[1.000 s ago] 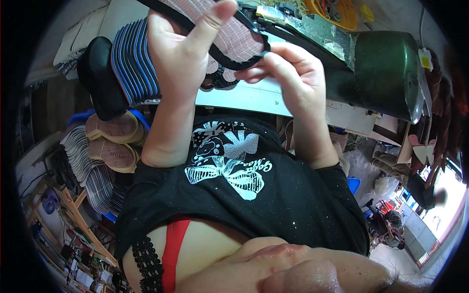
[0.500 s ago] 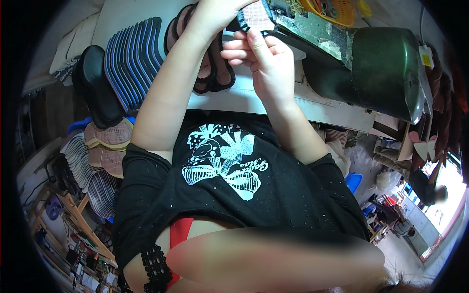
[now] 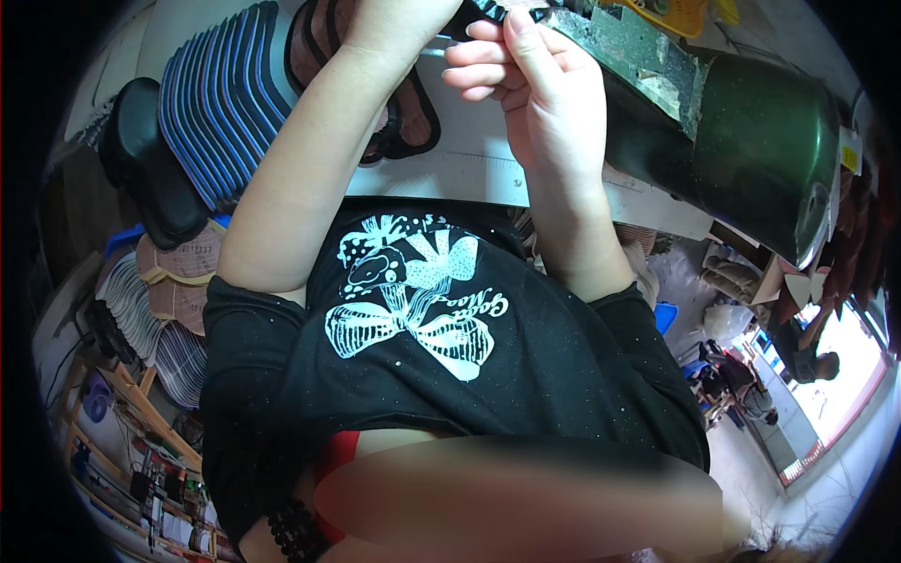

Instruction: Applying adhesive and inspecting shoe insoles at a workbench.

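Between the thumb and fingers of my right hand (image 3: 554,84) is the edge of a beige insole (image 3: 518,4) with gathered black trim. Most of this piece lies beyond the top edge of the picture. My left hand (image 3: 399,21) is beside it at upper left, its fingers cut off by the frame, so their grip is hidden. A thin pale strip (image 3: 436,45) shows between the two hands; I cannot make out what it is. Beneath my left forearm, several brownish insoles with black edging (image 3: 413,122) lie on the white worktable (image 3: 474,174).
A dark green machine (image 3: 765,141) stands close to my right hand, with a yellow basket (image 3: 671,14) behind it. On the left are a row of blue-edged soles (image 3: 221,103) and a black sole (image 3: 145,164). Beige insoles (image 3: 178,258) are stacked lower down.
Both hands and the insole have shifted upward in the picture, leaving less of the insole visible. The table and machine also sit differently in view. My right hand keeps its pinch.
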{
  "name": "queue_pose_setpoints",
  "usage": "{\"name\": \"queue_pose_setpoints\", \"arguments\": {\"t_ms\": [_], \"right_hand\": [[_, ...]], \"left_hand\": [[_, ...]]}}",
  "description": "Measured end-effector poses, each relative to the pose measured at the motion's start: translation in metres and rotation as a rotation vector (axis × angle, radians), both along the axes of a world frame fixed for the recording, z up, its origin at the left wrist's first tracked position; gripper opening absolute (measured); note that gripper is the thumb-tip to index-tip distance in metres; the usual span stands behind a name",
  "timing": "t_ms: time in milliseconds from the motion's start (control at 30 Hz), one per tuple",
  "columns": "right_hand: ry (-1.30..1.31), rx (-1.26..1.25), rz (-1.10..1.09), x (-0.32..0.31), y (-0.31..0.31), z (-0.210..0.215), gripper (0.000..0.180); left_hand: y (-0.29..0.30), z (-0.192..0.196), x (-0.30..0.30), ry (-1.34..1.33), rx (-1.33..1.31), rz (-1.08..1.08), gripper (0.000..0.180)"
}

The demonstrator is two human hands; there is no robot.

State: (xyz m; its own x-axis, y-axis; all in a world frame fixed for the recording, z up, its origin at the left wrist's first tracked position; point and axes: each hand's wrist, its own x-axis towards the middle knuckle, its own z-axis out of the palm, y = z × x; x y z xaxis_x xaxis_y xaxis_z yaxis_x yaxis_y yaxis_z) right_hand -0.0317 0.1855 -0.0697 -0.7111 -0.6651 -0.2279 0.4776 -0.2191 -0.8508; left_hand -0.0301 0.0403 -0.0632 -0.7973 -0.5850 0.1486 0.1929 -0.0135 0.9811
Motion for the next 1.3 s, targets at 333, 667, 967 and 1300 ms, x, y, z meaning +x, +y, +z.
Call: {"name": "queue_pose_setpoints", "arguments": {"t_ms": [333, 667, 967, 1300], "right_hand": [[0.024, 0.032, -0.030, -0.005, 0.005, 0.000, 0.025], [0.132, 0.076, 0.014, -0.006, -0.001, 0.001, 0.025], [0.691, 0.087, -0.235, 0.041, 0.010, 0.053, 0.020], [0.927, 0.166, 0.055, 0.067, -0.009, 0.076, 0.016]], "left_hand": [[0.022, 0.008, 0.015, -0.028, -0.018, 0.273, 0.025], [0.033, 0.020, 0.024, -0.017, 0.383, 0.312, 0.045], [0.021, 0.027, 0.083, 0.346, 0.113, 0.517, 0.034], [0.033, 0.031, 0.160, 0.406, 0.006, 0.304, 0.016]]}}
